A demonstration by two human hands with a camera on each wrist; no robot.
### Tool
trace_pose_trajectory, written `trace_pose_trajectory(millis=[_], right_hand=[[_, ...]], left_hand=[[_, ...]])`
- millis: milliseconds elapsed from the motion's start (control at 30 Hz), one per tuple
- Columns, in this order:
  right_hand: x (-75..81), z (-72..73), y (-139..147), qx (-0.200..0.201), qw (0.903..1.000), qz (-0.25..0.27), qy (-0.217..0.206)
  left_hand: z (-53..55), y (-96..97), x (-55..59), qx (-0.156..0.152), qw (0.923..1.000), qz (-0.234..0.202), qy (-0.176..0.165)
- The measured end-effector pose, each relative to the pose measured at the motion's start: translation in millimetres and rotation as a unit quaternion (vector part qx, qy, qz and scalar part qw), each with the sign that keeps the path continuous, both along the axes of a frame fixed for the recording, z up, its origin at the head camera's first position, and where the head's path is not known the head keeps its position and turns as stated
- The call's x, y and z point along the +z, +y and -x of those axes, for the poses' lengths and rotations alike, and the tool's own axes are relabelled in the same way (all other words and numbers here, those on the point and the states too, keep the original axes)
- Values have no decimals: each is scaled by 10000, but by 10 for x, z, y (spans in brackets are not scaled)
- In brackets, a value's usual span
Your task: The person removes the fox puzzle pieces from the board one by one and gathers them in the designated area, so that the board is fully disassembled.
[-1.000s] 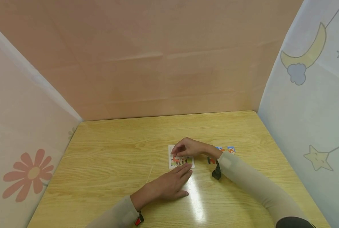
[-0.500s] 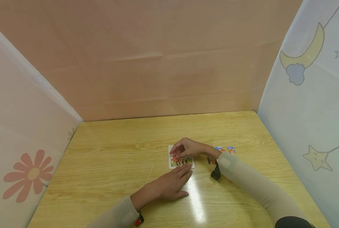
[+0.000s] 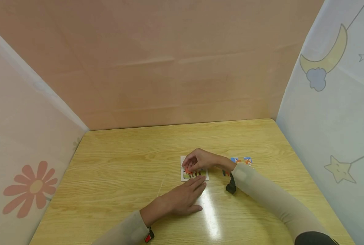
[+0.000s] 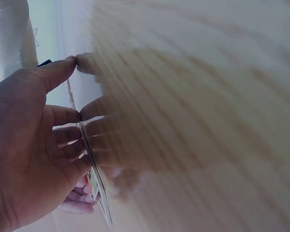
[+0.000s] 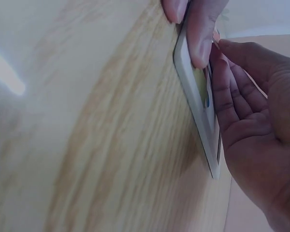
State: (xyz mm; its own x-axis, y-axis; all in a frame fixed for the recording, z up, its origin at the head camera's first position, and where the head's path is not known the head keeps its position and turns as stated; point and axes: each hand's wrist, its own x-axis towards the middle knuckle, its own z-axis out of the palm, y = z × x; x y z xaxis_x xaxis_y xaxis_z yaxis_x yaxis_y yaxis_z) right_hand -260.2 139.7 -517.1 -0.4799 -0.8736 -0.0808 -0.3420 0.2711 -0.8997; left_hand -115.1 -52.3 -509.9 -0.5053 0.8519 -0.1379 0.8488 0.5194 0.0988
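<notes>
A small picture puzzle board [image 3: 182, 173] with a white rim lies on the wooden table. My left hand [image 3: 184, 198] stretches its fingers over the board's near edge, thumb spread apart; in the right wrist view, left fingers [image 5: 202, 43] touch the board. My right hand [image 3: 202, 160] bends over the board's far left part, pinching an orange puzzle piece [image 3: 187, 169] between thumb and fingertips. Seen from the right wrist, the right hand [image 5: 258, 96] hovers close along the tray, and little of the piece shows. Striped artwork is visible in the board's lower part.
Several loose puzzle pieces [image 3: 247, 160] with fox pictures lie right of the board, partly hidden by my right wrist. The wooden table [image 3: 123, 160] runs back to a plain wall, with printed sheets on both sides.
My right fingertips have come slightly lower and left over the board with the orange puzzle piece, which now lies flatter. The left hand stays where it was.
</notes>
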Motion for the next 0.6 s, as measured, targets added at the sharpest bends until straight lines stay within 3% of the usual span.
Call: trace_pose_trajectory(millis=[600], right_hand=[[40,32,-76,193,9995,-244,-48]], left_hand=[[0,2,17,40,9999,40,-96]])
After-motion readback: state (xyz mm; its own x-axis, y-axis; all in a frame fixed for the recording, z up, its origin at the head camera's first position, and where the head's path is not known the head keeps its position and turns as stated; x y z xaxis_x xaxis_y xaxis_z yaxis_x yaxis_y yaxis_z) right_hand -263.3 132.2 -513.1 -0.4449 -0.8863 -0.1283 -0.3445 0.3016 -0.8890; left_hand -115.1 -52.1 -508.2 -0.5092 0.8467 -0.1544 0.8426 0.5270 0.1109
